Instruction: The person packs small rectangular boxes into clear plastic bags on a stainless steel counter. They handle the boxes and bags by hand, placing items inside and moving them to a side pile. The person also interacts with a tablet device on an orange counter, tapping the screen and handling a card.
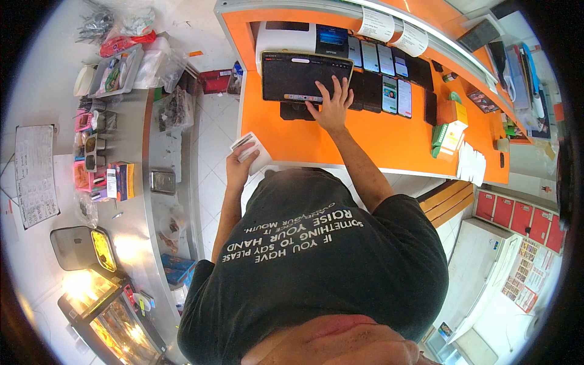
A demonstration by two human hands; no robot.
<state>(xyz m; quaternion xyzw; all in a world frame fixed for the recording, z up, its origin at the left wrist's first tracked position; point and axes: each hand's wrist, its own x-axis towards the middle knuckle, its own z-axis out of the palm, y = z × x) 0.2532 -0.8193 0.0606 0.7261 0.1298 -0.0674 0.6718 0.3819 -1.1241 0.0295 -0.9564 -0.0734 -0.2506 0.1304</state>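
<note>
In the head view, my left hand [242,165] grips a small stack of white paper slips [257,155] beside the left front corner of the orange counter [292,141]. My right hand [333,107] is spread over the lower right part of a dark tablet [296,75], its fingertips at the screen. The tablet is propped up on a black stand [295,112]. To its right, several smartphones [370,56] lie in rows, some with lit screens. A white printer [286,41] stands behind the tablet.
Printed receipts [376,23] hang from the shelf edge above the phones. Small boxes [449,132] and a stack of white papers [471,163] sit at the counter's right. At left runs a steel worktop [132,219] with containers and a lit glass food warmer [123,326]. A wooden bench [447,203] stands at right.
</note>
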